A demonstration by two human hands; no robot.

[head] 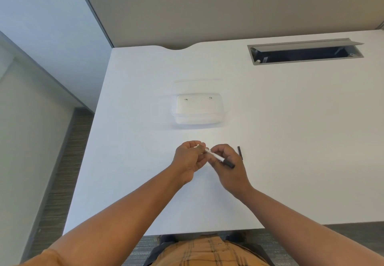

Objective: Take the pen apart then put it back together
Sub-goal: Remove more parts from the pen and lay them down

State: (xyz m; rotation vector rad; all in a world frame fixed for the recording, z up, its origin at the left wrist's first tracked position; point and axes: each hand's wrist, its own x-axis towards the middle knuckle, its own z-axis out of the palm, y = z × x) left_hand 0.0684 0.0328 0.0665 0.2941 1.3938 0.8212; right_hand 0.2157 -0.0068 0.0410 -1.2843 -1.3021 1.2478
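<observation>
Here, both hands raised just above the white desk top (pixel 270 141), close together, almost touching. Left hand (pixel 188 159) curled, fingertips (pixel 200 148) pinched shut around the upper end of a slim white plastic pen barrel with a black lower end (pixel 217 157). Right hand (pixel 230 168) likewise curled, thumb and fingers closed over the middle of the same barrel, black end poking out past the knuckles toward the lower right. Pen held tilted, running from the left fingertips down to the right, clear of the desk as far as can be told. Whether the barrel is in one piece or partly pulled apart inside the grip: cannot tell, joint hidden by fingers. Just beyond the right hand, on its outer side, a short thin black pen part (pixel 240 152) lying flat on the desk, apart from the hand; too small to say which part. Farther ahead of both hands, well apart, a clear shallow plastic container (pixel 198 109) resting on the desk, a few tiny dark specks inside. Far ahead of the right hand, a grey rectangular cable hatch (pixel 305 51) set into the desk, its lid propped open. Behind that, a beige divider panel (pixel 228 10). Below the forearms, an orange plaid shirt (pixel 209 253) at the near desk edge.
</observation>
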